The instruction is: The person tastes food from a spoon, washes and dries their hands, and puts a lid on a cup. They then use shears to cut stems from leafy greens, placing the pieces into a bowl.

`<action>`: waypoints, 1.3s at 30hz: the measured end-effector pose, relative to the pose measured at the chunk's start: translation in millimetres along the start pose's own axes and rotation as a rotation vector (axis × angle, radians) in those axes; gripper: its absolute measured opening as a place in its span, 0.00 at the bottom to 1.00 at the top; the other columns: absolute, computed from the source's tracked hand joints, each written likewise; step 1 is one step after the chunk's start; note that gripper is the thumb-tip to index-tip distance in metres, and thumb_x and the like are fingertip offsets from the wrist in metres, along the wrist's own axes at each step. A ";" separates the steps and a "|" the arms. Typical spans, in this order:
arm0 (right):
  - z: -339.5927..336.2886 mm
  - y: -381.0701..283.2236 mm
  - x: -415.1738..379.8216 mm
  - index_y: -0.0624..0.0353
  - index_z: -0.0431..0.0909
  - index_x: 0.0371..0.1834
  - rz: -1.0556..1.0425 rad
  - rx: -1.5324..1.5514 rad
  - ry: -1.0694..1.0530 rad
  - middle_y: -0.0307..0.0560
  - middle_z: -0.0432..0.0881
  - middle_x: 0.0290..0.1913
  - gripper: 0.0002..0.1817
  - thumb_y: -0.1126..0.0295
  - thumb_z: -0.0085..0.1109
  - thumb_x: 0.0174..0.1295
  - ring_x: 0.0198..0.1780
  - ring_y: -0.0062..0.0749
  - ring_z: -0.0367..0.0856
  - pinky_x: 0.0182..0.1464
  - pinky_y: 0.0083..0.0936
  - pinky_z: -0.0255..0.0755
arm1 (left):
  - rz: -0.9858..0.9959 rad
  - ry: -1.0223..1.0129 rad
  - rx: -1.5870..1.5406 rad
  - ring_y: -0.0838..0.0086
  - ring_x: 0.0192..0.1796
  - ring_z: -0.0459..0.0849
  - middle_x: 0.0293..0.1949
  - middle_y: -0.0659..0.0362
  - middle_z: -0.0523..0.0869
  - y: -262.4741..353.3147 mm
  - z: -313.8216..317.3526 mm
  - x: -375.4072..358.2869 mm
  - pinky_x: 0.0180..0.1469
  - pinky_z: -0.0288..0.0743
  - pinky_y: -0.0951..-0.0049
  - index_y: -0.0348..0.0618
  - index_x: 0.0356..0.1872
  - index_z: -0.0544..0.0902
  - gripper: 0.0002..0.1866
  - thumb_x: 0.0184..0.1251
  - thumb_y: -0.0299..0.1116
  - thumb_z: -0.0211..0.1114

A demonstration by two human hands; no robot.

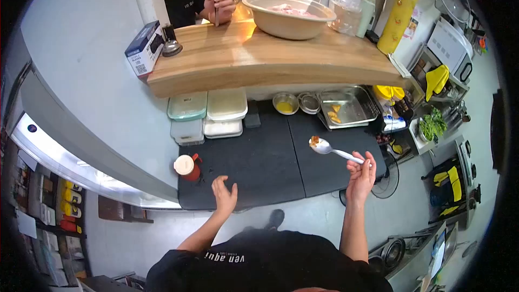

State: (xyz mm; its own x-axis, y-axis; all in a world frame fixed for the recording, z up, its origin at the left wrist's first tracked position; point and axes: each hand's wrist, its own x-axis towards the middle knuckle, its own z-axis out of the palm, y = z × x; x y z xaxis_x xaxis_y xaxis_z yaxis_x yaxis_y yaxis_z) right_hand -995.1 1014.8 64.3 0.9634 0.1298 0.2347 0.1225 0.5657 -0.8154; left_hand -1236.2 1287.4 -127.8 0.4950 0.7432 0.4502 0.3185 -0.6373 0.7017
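My right hand (pixel 361 174) holds a metal spoon (pixel 327 147) by its handle, with a bit of orange-brown food in its bowl, raised over the black counter (pixel 259 167). My left hand (pixel 224 194) hovers open above the counter's near edge, holding nothing, close to a red container with a white lid (pixel 186 166). A steel tray (pixel 348 107) with a few orange pieces sits at the back of the counter beyond the spoon.
Stacked lidded plastic boxes (pixel 208 112) and two small steel bowls (pixel 296 103) line the back. A wooden shelf (pixel 259 59) carries a large beige bowl (pixel 289 15) and a blue box (pixel 144 48). Another person's hand (pixel 221 2) holds chopsticks behind it. Greens (pixel 432 124) lie right.
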 end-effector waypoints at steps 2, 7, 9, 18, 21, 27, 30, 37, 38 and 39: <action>-10.9 -6.1 -1.6 0.65 0.63 0.59 -0.025 0.001 -0.003 0.63 0.78 0.49 0.17 0.65 0.41 0.74 0.37 0.33 0.84 0.38 0.22 0.81 | 0.042 -0.011 -0.021 0.52 0.55 0.70 0.48 0.47 0.74 19.9 2.8 8.2 0.59 0.61 0.55 0.36 0.48 0.70 0.22 0.52 0.25 0.66; -35.3 -21.0 -6.6 0.65 0.61 0.59 -0.040 -0.016 0.035 0.65 0.77 0.48 0.17 0.66 0.40 0.74 0.36 0.33 0.84 0.39 0.22 0.82 | 0.159 -0.075 -0.169 0.52 0.56 0.69 0.50 0.47 0.74 81.9 28.1 5.9 0.60 0.61 0.56 0.36 0.48 0.70 0.22 0.51 0.25 0.66; -47.8 -22.4 2.6 0.65 0.61 0.59 -0.048 0.000 0.033 0.65 0.77 0.49 0.17 0.66 0.39 0.74 0.37 0.33 0.84 0.39 0.22 0.82 | 0.186 -0.128 -0.213 0.52 0.57 0.69 0.50 0.47 0.74 106.6 36.2 -2.0 0.61 0.60 0.55 0.37 0.48 0.70 0.22 0.52 0.26 0.66; -150.3 -60.9 85.0 0.66 0.61 0.60 -0.075 -0.002 0.042 0.66 0.77 0.50 0.18 0.65 0.40 0.74 0.37 0.35 0.84 0.39 0.24 0.81 | 0.160 -0.084 -0.208 0.52 0.56 0.70 0.50 0.47 0.74 189.6 126.0 -24.0 0.60 0.61 0.57 0.36 0.48 0.70 0.22 0.52 0.27 0.67; -191.5 -84.0 121.4 0.65 0.62 0.60 -0.053 -0.027 0.046 0.66 0.78 0.49 0.17 0.65 0.40 0.74 0.38 0.36 0.84 0.39 0.25 0.81 | 0.195 -0.094 -0.189 0.54 0.56 0.69 0.51 0.47 0.73 253.0 173.2 -14.3 0.60 0.61 0.58 0.35 0.49 0.70 0.23 0.53 0.26 0.68; -253.4 -104.9 183.1 0.66 0.63 0.58 0.000 -0.038 -0.046 0.66 0.78 0.48 0.17 0.66 0.39 0.74 0.36 0.35 0.84 0.39 0.25 0.81 | 0.367 -0.025 -0.228 0.54 0.59 0.68 0.52 0.51 0.72 367.9 255.3 13.5 0.61 0.60 0.57 0.40 0.43 0.75 0.18 0.50 0.27 0.71; -266.8 -107.8 205.1 0.65 0.63 0.57 0.007 -0.057 -0.069 0.66 0.78 0.48 0.16 0.66 0.38 0.75 0.36 0.34 0.84 0.38 0.25 0.80 | 0.360 -0.042 -0.226 0.53 0.63 0.64 0.52 0.54 0.73 408.4 275.3 25.4 0.63 0.60 0.55 0.44 0.39 0.80 0.14 0.50 0.29 0.72; -287.9 -101.2 238.6 0.65 0.62 0.57 -0.010 -0.105 -0.101 0.65 0.79 0.46 0.16 0.64 0.37 0.75 0.35 0.33 0.83 0.39 0.25 0.79 | 0.418 -0.155 -0.159 0.55 0.66 0.62 0.55 0.56 0.74 446.8 308.2 54.6 0.66 0.58 0.56 0.48 0.42 0.84 0.17 0.50 0.36 0.75; -288.8 -101.3 239.4 0.64 0.62 0.57 -0.008 -0.144 -0.093 0.64 0.79 0.47 0.16 0.64 0.37 0.75 0.35 0.33 0.83 0.40 0.26 0.79 | 0.431 -0.187 -0.172 0.54 0.66 0.62 0.56 0.56 0.74 449.0 314.6 56.4 0.66 0.58 0.56 0.47 0.43 0.84 0.18 0.49 0.36 0.75; -290.0 -101.3 242.7 0.64 0.62 0.57 0.000 -0.150 -0.078 0.64 0.79 0.47 0.16 0.64 0.37 0.75 0.35 0.33 0.83 0.40 0.26 0.79 | 0.445 -0.219 -0.191 0.54 0.66 0.62 0.56 0.56 0.74 451.8 321.3 58.1 0.66 0.58 0.56 0.47 0.43 0.84 0.19 0.48 0.37 0.76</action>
State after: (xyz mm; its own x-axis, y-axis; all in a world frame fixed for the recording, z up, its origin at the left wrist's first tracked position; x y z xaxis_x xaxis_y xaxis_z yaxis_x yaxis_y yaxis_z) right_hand -704.5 752.8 50.4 0.9426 0.1960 0.2705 0.1624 0.4390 -0.8837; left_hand -803.8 977.2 38.0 0.7126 0.3364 0.6156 -0.1038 -0.8173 0.5667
